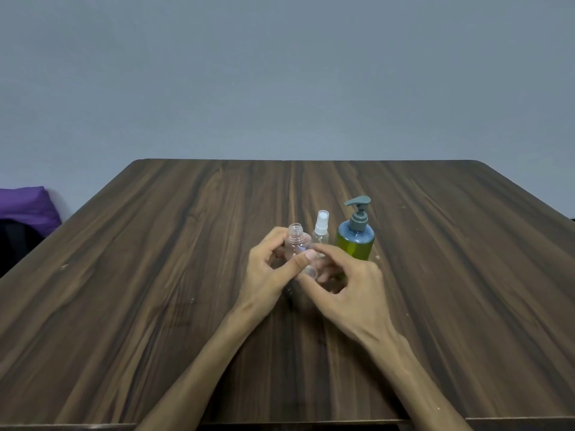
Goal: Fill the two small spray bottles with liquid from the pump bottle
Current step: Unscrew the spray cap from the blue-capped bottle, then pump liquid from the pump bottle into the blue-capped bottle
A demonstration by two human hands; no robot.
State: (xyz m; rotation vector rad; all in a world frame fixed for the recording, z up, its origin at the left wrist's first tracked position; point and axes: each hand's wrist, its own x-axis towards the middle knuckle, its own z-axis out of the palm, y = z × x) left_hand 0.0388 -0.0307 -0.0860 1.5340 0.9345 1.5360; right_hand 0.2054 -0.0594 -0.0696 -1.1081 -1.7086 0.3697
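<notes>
An open bottle (297,244), small, clear and with its neck bare, is gripped upright by the left hand (271,269), fingers behind it and thumb across its front. The right hand (342,281) is curled beside it, and a small clear piece, seemingly the removed spray top (311,273), is pinched in its fingers; the piece is blurred and partly hidden, so this is not certain.

Just behind the hands, a second bottle (320,231) stands on the table (155,275), its white spray top fitted. Just right of it stands the pump bottle (355,239), green with a grey pump, upright and untouched. No liquid can be made out in either small bottle.

The step in hand is judged to be the opening of the first small bottle, so filling has not begun. For the next move, the spray top would need setting down, and the bare neck held under the pump spout while the pump is pressed.

At the far left edge a purple cushion (25,206) is seen.
</notes>
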